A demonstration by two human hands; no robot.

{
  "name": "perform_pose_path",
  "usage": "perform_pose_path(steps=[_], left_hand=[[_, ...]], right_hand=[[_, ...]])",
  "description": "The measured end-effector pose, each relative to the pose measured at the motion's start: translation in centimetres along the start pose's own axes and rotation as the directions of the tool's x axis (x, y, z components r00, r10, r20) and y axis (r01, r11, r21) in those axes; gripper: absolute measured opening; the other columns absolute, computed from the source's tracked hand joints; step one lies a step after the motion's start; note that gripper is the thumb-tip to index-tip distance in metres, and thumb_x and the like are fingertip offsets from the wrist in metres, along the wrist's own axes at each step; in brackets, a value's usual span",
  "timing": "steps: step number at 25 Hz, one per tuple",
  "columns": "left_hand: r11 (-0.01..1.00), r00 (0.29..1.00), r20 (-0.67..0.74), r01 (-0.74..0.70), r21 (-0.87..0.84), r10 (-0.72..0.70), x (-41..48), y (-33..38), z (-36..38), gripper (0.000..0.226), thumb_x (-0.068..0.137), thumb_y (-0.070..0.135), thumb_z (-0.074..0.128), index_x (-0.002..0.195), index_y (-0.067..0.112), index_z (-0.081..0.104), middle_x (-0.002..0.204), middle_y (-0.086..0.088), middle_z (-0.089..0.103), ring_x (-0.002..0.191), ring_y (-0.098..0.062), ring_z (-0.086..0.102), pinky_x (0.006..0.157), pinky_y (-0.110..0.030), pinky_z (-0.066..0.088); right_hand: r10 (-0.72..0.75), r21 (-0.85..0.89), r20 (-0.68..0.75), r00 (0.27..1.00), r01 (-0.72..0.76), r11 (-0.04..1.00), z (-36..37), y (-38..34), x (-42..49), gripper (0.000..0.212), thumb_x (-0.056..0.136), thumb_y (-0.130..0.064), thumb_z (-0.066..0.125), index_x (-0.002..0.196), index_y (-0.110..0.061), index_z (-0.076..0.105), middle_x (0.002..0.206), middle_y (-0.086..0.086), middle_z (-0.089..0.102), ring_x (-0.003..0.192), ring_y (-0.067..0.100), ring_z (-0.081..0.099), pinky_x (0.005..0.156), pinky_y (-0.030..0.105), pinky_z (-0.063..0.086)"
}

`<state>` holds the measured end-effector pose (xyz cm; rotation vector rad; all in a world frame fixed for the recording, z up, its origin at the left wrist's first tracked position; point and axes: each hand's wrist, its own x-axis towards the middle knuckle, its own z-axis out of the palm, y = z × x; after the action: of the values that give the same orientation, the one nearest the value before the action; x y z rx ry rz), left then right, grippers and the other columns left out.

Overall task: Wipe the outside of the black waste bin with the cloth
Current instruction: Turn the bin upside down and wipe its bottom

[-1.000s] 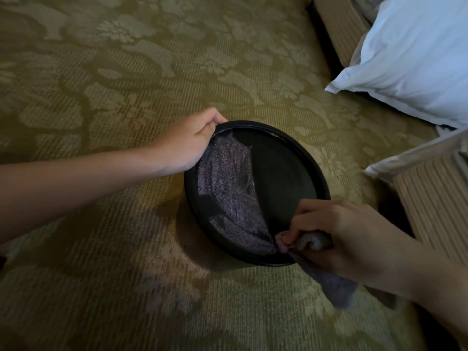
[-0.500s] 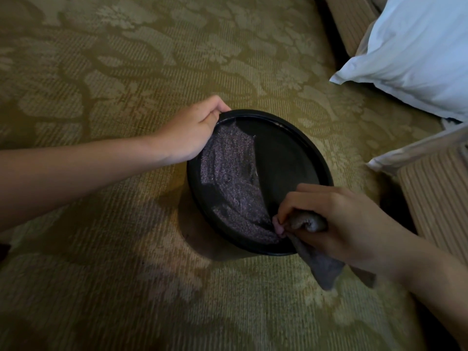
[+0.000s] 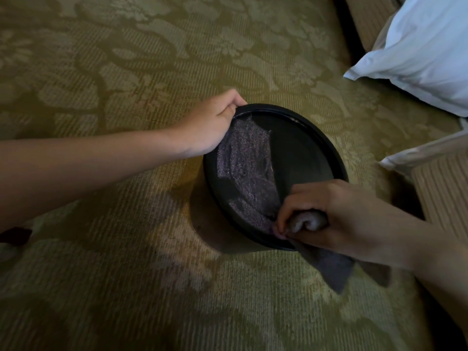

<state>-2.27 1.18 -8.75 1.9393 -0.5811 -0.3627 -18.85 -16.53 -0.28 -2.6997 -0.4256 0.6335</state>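
Head view is showing the black waste bin (image 3: 304, 158) standing upright on the patterned carpet (image 3: 126, 59), toward the carpet's right edge and near a white pillow (image 3: 425, 54). My left hand (image 3: 210, 125) is gripping the bin's far left rim, with the fingers curled over the edge. My right hand (image 3: 342, 216) is pinching a bunched grey cloth (image 3: 331, 269) between thumb and curled fingers. It is pressing the cloth against the near right rim, while the loose tail is hanging down outside the bin's wall. A grainy purplish patch is showing inside the bin; I cannot tell whether it is cloth or lining.
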Motion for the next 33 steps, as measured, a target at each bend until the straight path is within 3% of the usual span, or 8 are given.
perform_pose_path(steps=[6, 10, 14, 17, 22, 26, 28, 33], left_hand=[[0.998, 0.999, -0.015, -0.050, 0.025, 0.051, 0.0, 0.0, 0.2, 0.030, 0.105, 0.019, 0.029, 0.115, 0.013, 0.057, 0.108, -0.004, 0.064, 0.100, -0.020, 0.060, 0.081, -0.030, 0.046], [0.997, 0.999, 0.004, -0.045, 0.064, 0.045, 0.0, 0.2, -0.1, 0.030, 0.105, 0.019, 0.028, 0.114, 0.018, 0.057, 0.105, 0.000, 0.064, 0.097, -0.018, 0.060, 0.075, -0.026, 0.045], [0.995, 0.999, -0.004, -0.038, 0.094, 0.039, -0.2, 0.4, -0.2, 0.030, 0.105, 0.022, 0.028, 0.114, 0.021, 0.057, 0.104, -0.005, 0.066, 0.094, -0.025, 0.062, 0.083, -0.045, 0.050], [0.996, 0.999, -0.023, -0.026, 0.089, 0.028, -0.2, 0.2, 0.0, 0.030, 0.105, 0.022, 0.029, 0.114, 0.021, 0.057, 0.106, -0.002, 0.065, 0.096, -0.020, 0.061, 0.084, -0.039, 0.048], [0.997, 0.998, -0.039, -0.042, 0.072, 0.045, 0.0, -0.3, 0.3, 0.029, 0.105, 0.021, 0.030, 0.114, 0.017, 0.057, 0.108, -0.003, 0.064, 0.098, -0.019, 0.059, 0.079, -0.030, 0.045], [0.997, 0.998, -0.050, -0.045, 0.068, 0.049, 0.0, -0.1, 0.1, 0.030, 0.105, 0.019, 0.030, 0.113, 0.015, 0.058, 0.106, -0.004, 0.064, 0.097, -0.020, 0.059, 0.083, -0.035, 0.045], [0.994, 0.998, -0.034, -0.056, 0.089, 0.059, -0.1, 0.0, -0.1, 0.029, 0.104, 0.019, 0.030, 0.114, 0.016, 0.058, 0.109, -0.003, 0.064, 0.099, -0.019, 0.058, 0.082, -0.033, 0.045], [0.994, 0.999, -0.003, -0.036, 0.106, 0.036, -0.1, -0.1, -0.3, 0.030, 0.105, 0.024, 0.029, 0.113, 0.021, 0.058, 0.109, 0.000, 0.062, 0.096, -0.014, 0.059, 0.076, -0.028, 0.047]], right_hand=[[-0.030, -0.088, -0.249, 0.968, 0.009, 0.996, 2.4, -3.3, 2.7, 0.010, 0.086, -0.035, 0.066, 0.095, -0.038, 0.066, 0.094, -0.014, 0.060, 0.087, 0.010, 0.063, 0.064, 0.040, 0.051], [0.030, -0.113, -0.169, 0.985, -0.050, 0.992, 1.7, -2.5, 0.5, 0.013, 0.085, -0.041, 0.064, 0.098, -0.044, 0.066, 0.095, -0.020, 0.061, 0.090, 0.003, 0.061, 0.066, 0.035, 0.051], [0.139, -0.074, -0.084, 0.987, -0.145, 0.987, 0.1, -0.9, -2.0, 0.019, 0.077, -0.050, 0.062, 0.096, -0.048, 0.067, 0.094, -0.026, 0.063, 0.087, -0.007, 0.061, 0.066, 0.028, 0.053], [0.133, -0.089, -0.103, 0.986, -0.142, 0.986, 0.5, -1.3, -1.8, 0.019, 0.080, -0.051, 0.057, 0.095, -0.047, 0.067, 0.092, -0.024, 0.063, 0.085, -0.006, 0.062, 0.064, 0.031, 0.054], [0.081, -0.045, -0.271, 0.959, -0.097, 0.994, 2.5, -4.3, 2.1, 0.014, 0.083, -0.036, 0.065, 0.096, -0.040, 0.068, 0.094, -0.013, 0.061, 0.088, 0.012, 0.063, 0.067, 0.040, 0.052], [0.097, -0.109, -0.437, 0.894, -0.160, 0.981, 3.5, -5.7, 4.7, 0.012, 0.089, -0.032, 0.065, 0.099, -0.038, 0.069, 0.098, -0.010, 0.060, 0.089, 0.021, 0.064, 0.069, 0.042, 0.052], [0.129, -0.088, -0.425, 0.896, -0.183, 0.979, 3.3, -5.6, 4.1, 0.012, 0.090, -0.037, 0.065, 0.100, -0.040, 0.068, 0.100, -0.012, 0.061, 0.093, 0.019, 0.064, 0.072, 0.042, 0.052], [0.214, -0.135, -0.202, 0.956, -0.243, 0.960, 1.8, -3.8, -0.9, 0.019, 0.086, -0.052, 0.060, 0.105, -0.051, 0.063, 0.100, -0.019, 0.061, 0.095, 0.005, 0.061, 0.076, 0.035, 0.051]])
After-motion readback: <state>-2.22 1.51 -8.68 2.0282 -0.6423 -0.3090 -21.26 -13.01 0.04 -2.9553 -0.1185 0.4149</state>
